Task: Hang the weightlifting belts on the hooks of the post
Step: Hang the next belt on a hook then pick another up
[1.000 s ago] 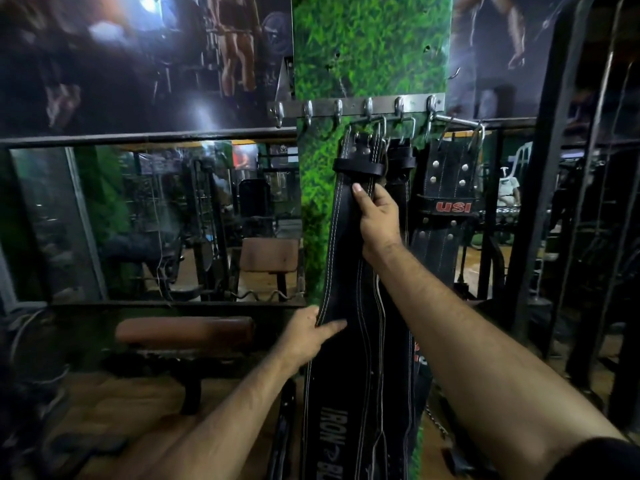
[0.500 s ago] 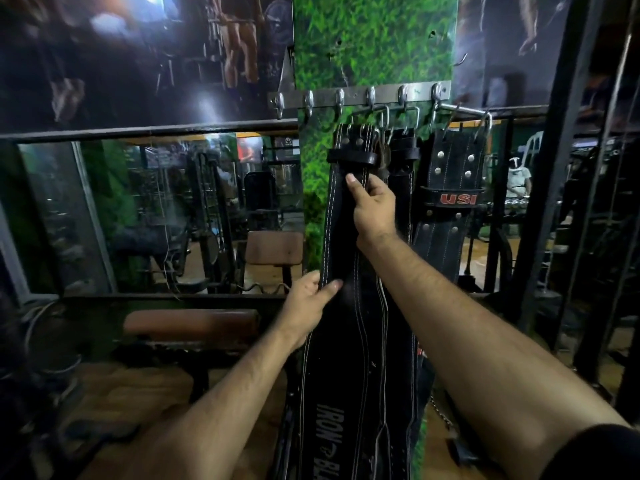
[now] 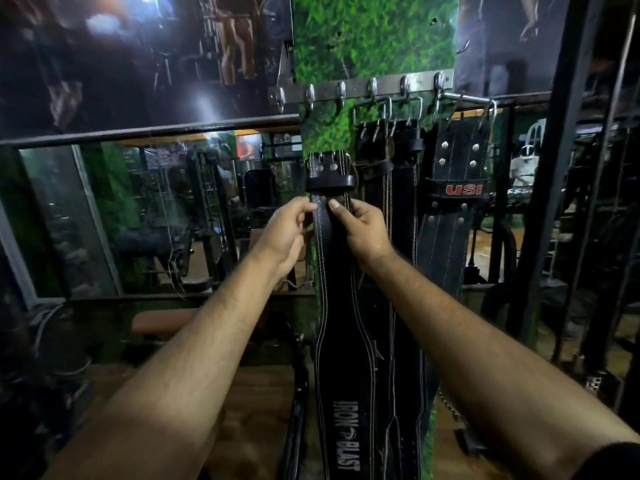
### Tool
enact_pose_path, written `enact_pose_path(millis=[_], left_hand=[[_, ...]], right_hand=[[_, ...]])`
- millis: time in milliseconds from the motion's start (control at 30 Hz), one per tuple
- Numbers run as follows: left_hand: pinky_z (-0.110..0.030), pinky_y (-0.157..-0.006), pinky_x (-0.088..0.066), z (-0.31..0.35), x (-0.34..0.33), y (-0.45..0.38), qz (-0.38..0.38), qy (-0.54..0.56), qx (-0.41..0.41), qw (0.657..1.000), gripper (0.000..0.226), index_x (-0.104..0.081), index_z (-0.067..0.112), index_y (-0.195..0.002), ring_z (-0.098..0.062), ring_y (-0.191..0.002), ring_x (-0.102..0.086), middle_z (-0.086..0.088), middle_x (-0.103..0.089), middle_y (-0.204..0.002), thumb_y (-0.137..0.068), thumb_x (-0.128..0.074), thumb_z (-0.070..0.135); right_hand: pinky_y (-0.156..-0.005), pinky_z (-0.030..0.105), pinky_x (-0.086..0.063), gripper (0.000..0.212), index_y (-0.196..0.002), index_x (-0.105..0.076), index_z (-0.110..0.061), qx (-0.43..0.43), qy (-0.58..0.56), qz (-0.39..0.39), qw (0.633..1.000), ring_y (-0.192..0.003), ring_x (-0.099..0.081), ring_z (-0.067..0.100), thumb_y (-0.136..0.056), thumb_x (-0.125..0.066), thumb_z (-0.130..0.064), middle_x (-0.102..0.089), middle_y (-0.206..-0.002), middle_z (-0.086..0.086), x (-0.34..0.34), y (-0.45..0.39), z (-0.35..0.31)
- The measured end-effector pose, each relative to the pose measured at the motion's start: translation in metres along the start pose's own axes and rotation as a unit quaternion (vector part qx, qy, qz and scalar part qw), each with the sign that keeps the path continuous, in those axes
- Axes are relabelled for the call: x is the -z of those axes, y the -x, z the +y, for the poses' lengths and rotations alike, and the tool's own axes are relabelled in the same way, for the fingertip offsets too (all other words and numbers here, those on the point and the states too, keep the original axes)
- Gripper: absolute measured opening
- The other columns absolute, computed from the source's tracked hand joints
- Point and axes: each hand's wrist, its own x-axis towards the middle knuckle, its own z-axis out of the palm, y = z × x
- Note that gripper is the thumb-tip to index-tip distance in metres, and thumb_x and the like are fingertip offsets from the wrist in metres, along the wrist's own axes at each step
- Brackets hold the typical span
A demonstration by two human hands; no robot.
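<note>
A long black belt (image 3: 341,344) with white stitching and "IRON BLAST" lettering hangs upright in front of the grass-patterned post (image 3: 374,39). My left hand (image 3: 285,233) and my right hand (image 3: 362,226) both pinch its strap just below the keeper loop (image 3: 330,182). Its top end sits well below the metal hook rail (image 3: 360,89) and is not on a hook. To the right, two black belts (image 3: 391,161) hang by their buckles from hooks. A black belt marked "USI" (image 3: 457,174) hangs from a side bar at the right.
Three hooks (image 3: 310,95) at the rail's left end are bare. A mirror wall (image 3: 138,216) fills the left side, with a padded bench (image 3: 162,323) below it. Black steel rack uprights (image 3: 561,174) stand close on the right.
The belt's top end has come down and to the left, away from the hooks. My left hand rose from the belt's wide middle to the strap, beside my right hand.
</note>
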Motion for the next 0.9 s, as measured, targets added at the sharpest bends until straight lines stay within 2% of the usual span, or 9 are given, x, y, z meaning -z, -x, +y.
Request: enact_pose_path(millis=[67,133,233,400,600,667,733,800,900], left_hand=[[-0.03,-0.076,-0.057,0.0,-0.009,-0.005,0.042,-0.017,-0.001,0.999,0.016,-0.067,0.011,-0.092,-0.016,-0.078,-0.069,-0.004,-0.072,-0.083,-0.098,-0.058,0.022],[-0.044,-0.09,-0.059,-0.009,-0.012,-0.008,0.074,-0.037,0.002,0.997,0.027,-0.063,0.008,-0.106,-0.025,-0.089,-0.069,-0.016,-0.07,-0.093,-0.094,-0.068,0.031],[-0.061,-0.092,-0.053,-0.02,-0.015,-0.006,0.107,-0.032,-0.004,0.994,0.026,-0.057,0.014,-0.106,-0.031,-0.088,-0.062,-0.019,-0.063,-0.099,-0.091,-0.072,0.029],[-0.042,-0.072,-0.058,-0.015,-0.025,-0.01,0.173,0.023,-0.028,0.984,0.02,-0.065,0.005,-0.086,-0.028,-0.078,-0.066,-0.018,-0.07,-0.086,-0.095,-0.068,0.023],[-0.047,-0.081,-0.054,-0.035,-0.002,-0.022,0.235,0.02,0.005,0.972,0.025,-0.066,0.012,-0.072,-0.034,-0.093,-0.068,-0.02,-0.071,-0.093,-0.085,-0.075,0.032],[-0.05,-0.089,-0.055,-0.044,0.007,-0.023,0.239,0.021,0.014,0.971,0.032,-0.07,0.014,-0.07,-0.033,-0.099,-0.069,-0.016,-0.075,-0.097,-0.073,-0.078,0.045],[-0.047,-0.091,-0.057,-0.041,0.012,-0.019,0.228,-0.006,0.024,0.973,0.043,-0.073,0.019,-0.071,-0.029,-0.099,-0.072,-0.009,-0.078,-0.098,-0.062,-0.078,0.061],[-0.046,-0.091,-0.057,-0.036,0.016,-0.019,0.228,0.015,0.009,0.974,0.037,-0.072,0.017,-0.07,-0.027,-0.096,-0.072,-0.008,-0.077,-0.096,-0.072,-0.079,0.054],[-0.046,-0.081,-0.049,-0.033,0.014,-0.023,0.226,0.04,-0.003,0.973,0.026,-0.065,0.014,-0.073,-0.028,-0.087,-0.06,-0.016,-0.065,-0.093,-0.086,-0.075,0.034]], right_hand=[[-0.082,0.065,-0.055,0.04,-0.101,-0.067,0.011,-0.006,0.015,-0.02,1.0,-0.085,-0.068,0.035,-0.095,-0.068,-0.028,-0.07,-0.101,0.037,0.002,0.009,0.006],[-0.068,0.06,-0.055,0.05,-0.089,-0.063,0.012,-0.011,0.043,-0.032,0.998,-0.074,-0.064,0.03,-0.09,-0.071,-0.037,-0.069,-0.087,0.034,0.004,0.015,0.011],[-0.054,0.031,-0.047,0.032,-0.073,-0.063,-0.001,-0.006,0.046,-0.026,0.999,-0.055,-0.056,0.012,-0.095,-0.07,-0.023,-0.062,-0.064,0.006,0.008,0.025,0.01],[-0.05,0.011,-0.044,0.031,-0.064,-0.064,-0.022,-0.028,0.081,-0.052,0.995,-0.05,-0.055,-0.007,-0.091,-0.073,-0.01,-0.063,-0.052,-0.017,0.0,0.067,0.039],[-0.072,0.031,-0.061,0.009,-0.08,-0.078,-0.022,-0.099,0.104,-0.07,0.987,-0.075,-0.072,0.006,-0.08,-0.085,-0.027,-0.079,-0.082,-0.007,0.003,0.124,0.105],[-0.079,0.043,-0.063,0.044,-0.089,-0.08,-0.021,-0.168,0.198,-0.121,0.958,-0.083,-0.076,0.012,-0.067,-0.085,-0.059,-0.08,-0.091,-0.003,0.016,0.141,0.131],[-0.08,0.042,-0.063,0.074,-0.097,-0.078,-0.019,-0.233,0.328,-0.19,0.896,-0.087,-0.076,0.014,-0.054,-0.079,-0.078,-0.08,-0.097,0.001,0.029,0.156,0.14],[-0.085,0.035,-0.061,0.055,-0.1,-0.076,-0.022,-0.261,0.356,-0.254,0.861,-0.092,-0.073,0.012,-0.064,-0.086,-0.062,-0.078,-0.108,0.003,0.03,0.15,0.127],[-0.077,0.028,-0.058,0.014,-0.087,-0.076,-0.023,-0.183,0.185,-0.197,0.945,-0.077,-0.068,0.006,-0.08,-0.086,-0.029,-0.077,-0.089,-0.004,0.009,0.114,0.085]])
